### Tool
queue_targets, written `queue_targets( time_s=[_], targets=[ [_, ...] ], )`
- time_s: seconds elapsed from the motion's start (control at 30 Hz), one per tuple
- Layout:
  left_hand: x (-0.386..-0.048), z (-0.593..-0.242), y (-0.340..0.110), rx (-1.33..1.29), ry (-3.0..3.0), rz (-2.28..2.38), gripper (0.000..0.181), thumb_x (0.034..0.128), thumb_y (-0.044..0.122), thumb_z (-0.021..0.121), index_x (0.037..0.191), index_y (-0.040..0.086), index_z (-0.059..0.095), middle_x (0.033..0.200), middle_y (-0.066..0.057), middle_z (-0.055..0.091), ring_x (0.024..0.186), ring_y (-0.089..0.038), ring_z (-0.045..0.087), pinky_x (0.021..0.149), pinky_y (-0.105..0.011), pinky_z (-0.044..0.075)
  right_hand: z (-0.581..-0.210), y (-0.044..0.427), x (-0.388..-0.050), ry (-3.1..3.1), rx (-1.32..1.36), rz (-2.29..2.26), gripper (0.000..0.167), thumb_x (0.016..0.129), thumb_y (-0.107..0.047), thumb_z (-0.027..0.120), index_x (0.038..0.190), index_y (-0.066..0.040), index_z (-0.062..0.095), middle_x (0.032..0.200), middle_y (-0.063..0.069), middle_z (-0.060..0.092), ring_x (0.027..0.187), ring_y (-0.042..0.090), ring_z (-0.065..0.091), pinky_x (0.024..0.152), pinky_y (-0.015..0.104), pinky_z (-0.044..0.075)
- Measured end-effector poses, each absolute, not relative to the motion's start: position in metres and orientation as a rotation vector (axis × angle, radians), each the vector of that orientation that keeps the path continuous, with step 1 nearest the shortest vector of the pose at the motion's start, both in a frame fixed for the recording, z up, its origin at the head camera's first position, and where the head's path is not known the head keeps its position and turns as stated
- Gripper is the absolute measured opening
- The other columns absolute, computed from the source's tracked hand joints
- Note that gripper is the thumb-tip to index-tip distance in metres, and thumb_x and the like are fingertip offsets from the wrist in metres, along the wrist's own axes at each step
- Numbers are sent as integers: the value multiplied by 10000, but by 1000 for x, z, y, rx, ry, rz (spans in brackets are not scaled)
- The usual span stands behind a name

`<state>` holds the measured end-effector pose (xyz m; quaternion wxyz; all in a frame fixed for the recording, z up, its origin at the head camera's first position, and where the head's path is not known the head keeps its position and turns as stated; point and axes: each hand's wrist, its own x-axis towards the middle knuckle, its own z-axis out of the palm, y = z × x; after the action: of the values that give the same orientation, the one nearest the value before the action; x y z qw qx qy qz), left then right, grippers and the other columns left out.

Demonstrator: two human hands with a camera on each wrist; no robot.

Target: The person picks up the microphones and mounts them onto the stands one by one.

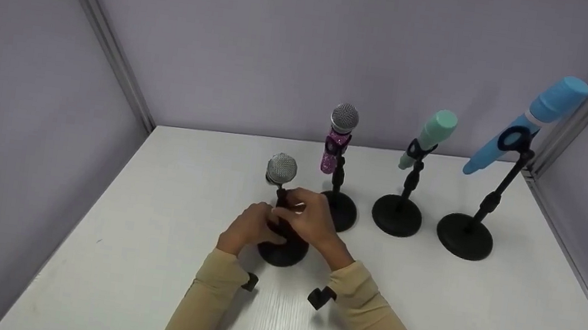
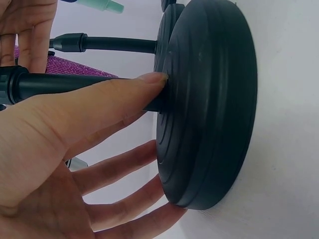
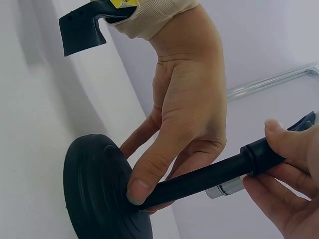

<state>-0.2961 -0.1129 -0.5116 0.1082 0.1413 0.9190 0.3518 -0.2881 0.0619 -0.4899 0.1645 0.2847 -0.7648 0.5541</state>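
A black round-based microphone stand (image 1: 284, 254) stands upright on the white table, topped by a microphone with a silver mesh head (image 1: 282, 168). My left hand (image 1: 251, 228) grips the pole low down, its thumb (image 2: 114, 97) against the pole just above the base, while other fingers touch the base's edge. Higher up, my right hand (image 1: 312, 220) pinches the stand around its collar (image 3: 261, 155) and the black part above it. Part of the pole is hidden behind the hands in the head view.
To the right stand three more black stands, holding a glittery purple microphone (image 1: 330, 161) with a silver head, a mint-green microphone (image 1: 437, 127) and a large blue microphone (image 1: 551, 104). The purple one's stand is close beside my right hand. Grey walls (image 1: 263, 49) enclose the table (image 1: 186, 174).
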Motion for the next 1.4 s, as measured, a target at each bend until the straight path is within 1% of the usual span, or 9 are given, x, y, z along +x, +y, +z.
queue_targets(
  time_s=[0.13, 0.23, 0.37, 0.5, 0.67, 0.9, 1.17, 1.3, 1.4],
  targets=[
    [-296, -511, -112, 395, 2703, 1037, 265, 718, 123, 923, 816, 38, 692, 748, 6, 646, 691, -146, 552, 655, -295, 487, -492, 62, -289, -2161, 831, 1551, 237, 803, -122, 875, 917, 38, 742, 855, 169, 767, 819, 295, 767, 707, 311, 637],
    [-295, -511, -111, 354, 2711, 1027, 283, 716, 151, 932, 864, 53, 711, 841, -29, 702, 756, -155, 594, 730, -342, 539, -493, 63, -289, -2155, 831, 1549, 226, 802, -117, 872, 910, 31, 739, 846, 165, 764, 817, 290, 768, 705, 304, 636],
    [-294, -510, -110, 317, 2718, 1024, 310, 719, 173, 938, 923, 57, 736, 1000, -83, 731, 886, -199, 665, 835, -414, 578, -493, 64, -289, -2141, 822, 1571, 213, 795, -100, 871, 912, 23, 743, 847, 164, 769, 822, 307, 769, 702, 344, 641],
    [-293, -509, -109, 304, 2713, 1035, 353, 725, 154, 936, 996, 25, 750, 1061, -122, 746, 959, -265, 714, 867, -443, 594, -492, 65, -288, -2154, 796, 1596, 200, 802, -92, 872, 936, 9, 763, 871, 155, 781, 843, 319, 771, 714, 367, 643],
    [-291, -510, -109, 276, 2733, 1017, 463, 721, 197, 945, 1078, 3, 723, 1072, -135, 747, 964, -279, 719, 864, -446, 597, -492, 66, -287, -2192, 730, 1620, 216, 780, -83, 892, 941, 12, 783, 879, 149, 788, 846, 296, 775, 731, 330, 641],
    [-291, -513, -106, 282, 2800, 1010, 536, 697, 327, 963, 1025, 12, 680, 970, -109, 717, 840, -230, 670, 768, -416, 576, -493, 65, -287, -2142, 730, 1622, 206, 766, -112, 908, 890, 0, 788, 844, 135, 784, 816, 298, 772, 713, 344, 642],
    [-291, -516, -105, 356, 2801, 1085, 395, 700, 204, 955, 939, 8, 709, 938, -124, 731, 794, -214, 683, 707, -370, 583, -495, 65, -288, -2132, 805, 1578, 146, 776, -19, 871, 868, 20, 765, 837, 150, 772, 822, 316, 770, 689, 358, 641],
    [-291, -516, -105, 383, 2778, 1102, 331, 708, 175, 946, 897, 5, 734, 923, -129, 744, 759, -201, 688, 675, -346, 586, -497, 67, -291, -2166, 838, 1638, 128, 825, -3, 828, 941, 25, 780, 899, 149, 789, 876, 306, 767, 739, 380, 644],
    [-292, -514, -105, 377, 2769, 1106, 313, 713, 171, 942, 887, 0, 746, 929, -132, 752, 773, -220, 703, 695, -366, 598, -496, 68, -291, -2209, 866, 1696, 135, 877, -1, 779, 1010, 25, 780, 970, 157, 793, 941, 295, 758, 801, 391, 639]
  ],
)
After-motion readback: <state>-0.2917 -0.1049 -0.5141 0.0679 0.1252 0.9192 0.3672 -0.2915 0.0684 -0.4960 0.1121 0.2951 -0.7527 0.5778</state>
